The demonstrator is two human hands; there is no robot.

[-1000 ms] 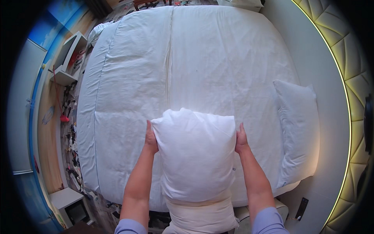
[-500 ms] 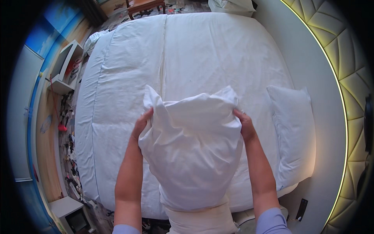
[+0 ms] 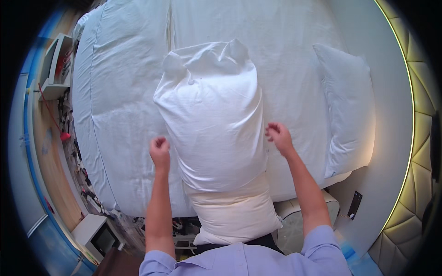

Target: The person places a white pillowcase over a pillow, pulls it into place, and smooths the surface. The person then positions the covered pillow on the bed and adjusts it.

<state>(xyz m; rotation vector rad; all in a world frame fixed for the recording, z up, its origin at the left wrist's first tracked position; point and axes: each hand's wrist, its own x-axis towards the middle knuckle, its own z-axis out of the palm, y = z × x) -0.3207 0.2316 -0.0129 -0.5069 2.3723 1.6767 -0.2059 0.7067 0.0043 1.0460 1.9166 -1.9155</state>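
Note:
In front of me a cream pillow (image 3: 235, 209) is partly inside a white pillowcase (image 3: 214, 115). The covered part lies on the white bed, and the bare end hangs toward my body over the near edge. At the case's far end the cloth is loose and its two corners stick up. My left hand (image 3: 160, 152) hovers just left of the pillowcase, its fingers loosely curled with nothing in them. On the other side my right hand (image 3: 279, 137) is held beside the case, apart from it, with bent fingers spread a little and holding nothing.
Another white pillow (image 3: 347, 108) rests on the bed's right side by the wall. White bedding (image 3: 124, 152) covers the bed. A padded stool (image 3: 294, 218) stands at the near right, a white cabinet (image 3: 94, 234) at the near left. A patterned floor shows along the left side.
Both hands have let go of the pillowcase's sides and drawn back toward me. The covered pillow now lies lower on the bed, with more of its bare near end showing. My view has tilted down.

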